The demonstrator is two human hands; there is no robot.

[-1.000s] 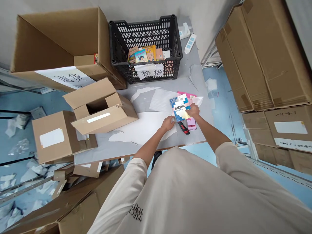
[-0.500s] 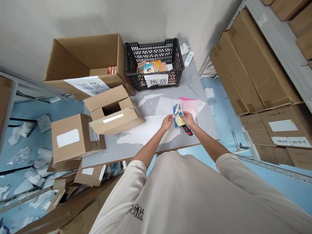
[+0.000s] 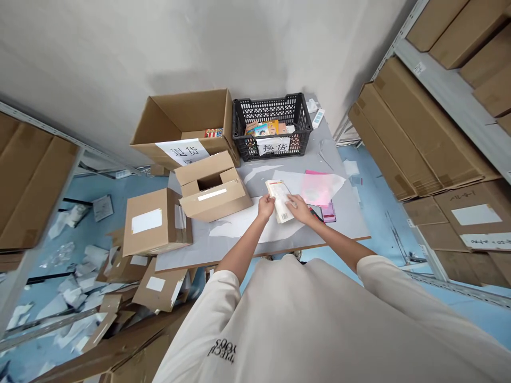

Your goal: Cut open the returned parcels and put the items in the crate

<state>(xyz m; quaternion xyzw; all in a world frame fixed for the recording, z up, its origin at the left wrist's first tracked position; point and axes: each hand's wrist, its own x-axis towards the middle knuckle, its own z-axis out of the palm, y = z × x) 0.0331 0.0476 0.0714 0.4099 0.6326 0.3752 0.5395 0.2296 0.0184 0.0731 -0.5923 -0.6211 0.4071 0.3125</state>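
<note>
Over the front part of the grey tabletop [image 3: 353, 224], your left hand [image 3: 265, 206] pinches the left edge of a thick, cream-coloured paperback book [image 3: 279, 198], its barcode towards you. Your right hand [image 3: 300, 209] lays its fingers on the right side; whether they clamp it, you cannot tell. Just beside that hand lie a red-and-black cutter [image 3: 316, 214], partly hidden, and a translucent pink sheet [image 3: 317, 190]. Leftward sits an open brown cardboard carton [image 3: 229, 203]; farther back, a black lattice plastic crate [image 3: 248, 149] holds colourful books [image 3: 262, 130].
</note>
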